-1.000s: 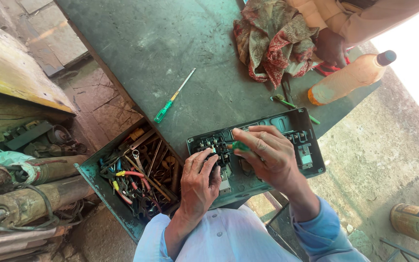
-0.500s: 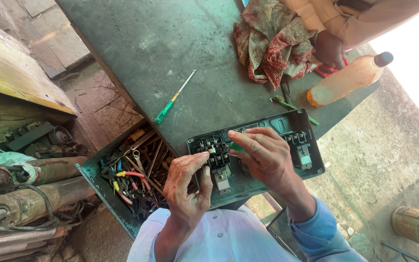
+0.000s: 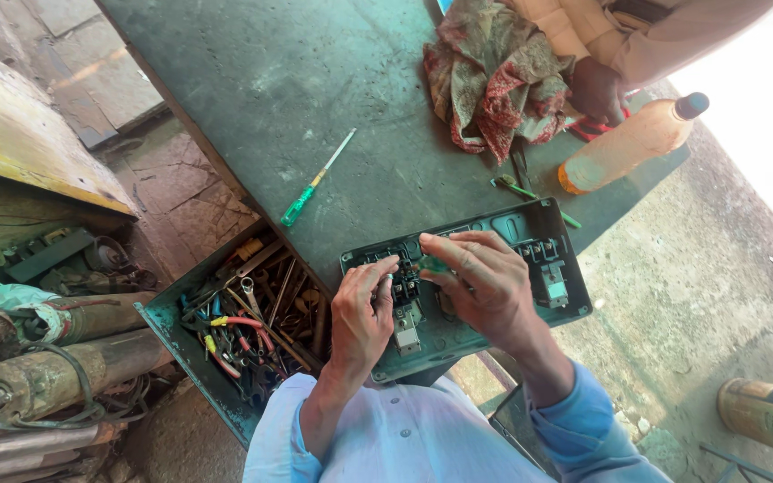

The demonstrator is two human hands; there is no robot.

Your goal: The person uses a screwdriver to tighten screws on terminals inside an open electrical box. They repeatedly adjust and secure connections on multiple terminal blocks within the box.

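Note:
A dark green electrical panel (image 3: 568, 304) with black switch blocks and a white part lies at the near edge of the green table (image 3: 315, 80). My left hand (image 3: 361, 315) rests on the panel's left side, thumb and fingertips pinched on a black switch block (image 3: 407, 288). My right hand (image 3: 485, 284) hovers over the panel's middle, its fingers closed on a small green part (image 3: 432, 265) right beside the left fingertips. Both forearms come from light blue sleeves at the bottom.
A green-handled screwdriver (image 3: 313, 181) lies on the table, with a thin green tool (image 3: 530, 192) behind the panel. An orange bottle (image 3: 628, 143) and patterned cloth (image 3: 494, 80) are at the back, beside another person's hand (image 3: 597, 89). An open tool drawer (image 3: 248, 322) sits left.
My left hand lifted off the panel with curled fingers, then came back to the switch block. The right hand stayed over the panel, shifting slightly toward the left hand.

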